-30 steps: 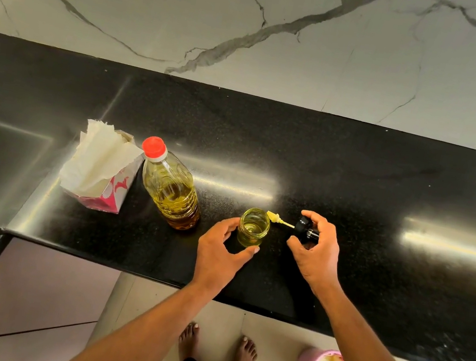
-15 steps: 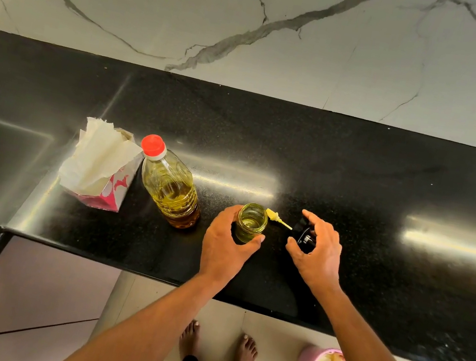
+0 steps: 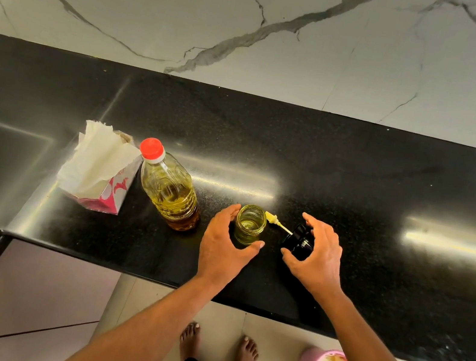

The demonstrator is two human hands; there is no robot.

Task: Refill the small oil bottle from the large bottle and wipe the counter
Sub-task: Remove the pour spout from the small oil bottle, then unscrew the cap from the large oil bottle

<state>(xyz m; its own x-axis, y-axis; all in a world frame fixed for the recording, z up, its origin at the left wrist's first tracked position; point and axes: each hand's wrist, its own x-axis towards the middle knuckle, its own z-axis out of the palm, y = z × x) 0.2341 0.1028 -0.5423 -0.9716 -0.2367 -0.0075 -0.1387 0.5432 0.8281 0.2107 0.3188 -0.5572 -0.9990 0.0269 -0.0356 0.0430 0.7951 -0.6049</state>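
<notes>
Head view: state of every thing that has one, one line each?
Small bottle: upright, open, a little oil inside, left hand curled round it.
Pump cap: off, lying on the counter, right hand around it, grip unclear.
Large bottle: upright, red cap on, partly full.
Tissue pack: open, tissue sticking out.
</notes>
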